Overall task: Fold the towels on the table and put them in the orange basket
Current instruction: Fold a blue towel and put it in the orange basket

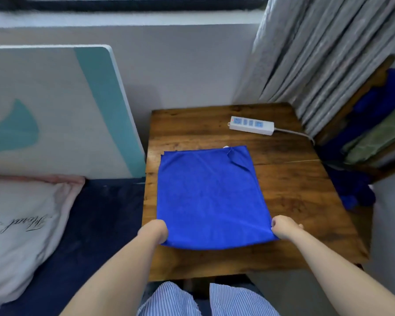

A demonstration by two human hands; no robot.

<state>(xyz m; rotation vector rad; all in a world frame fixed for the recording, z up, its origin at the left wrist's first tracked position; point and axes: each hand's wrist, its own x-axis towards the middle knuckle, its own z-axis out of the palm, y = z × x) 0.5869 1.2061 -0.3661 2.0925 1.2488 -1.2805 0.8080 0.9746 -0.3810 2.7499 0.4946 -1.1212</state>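
Head view, looking down: a blue towel (209, 197) lies flat on a wooden table (294, 201), its long axis running away from the person toward a white power strip (251, 125) beyond its far edge. The left hand (154, 231) pinches the towel's near left corner; the right hand (283, 226) pinches the near right corner. The whole towel stretches forward from both grips, so the next fold likely carries the near edge away. No orange basket is visible.

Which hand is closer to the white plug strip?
The right hand. It grips the blue towel's near right corner, on the power strip's side of the table. The left hand grips the near left corner, farther away.
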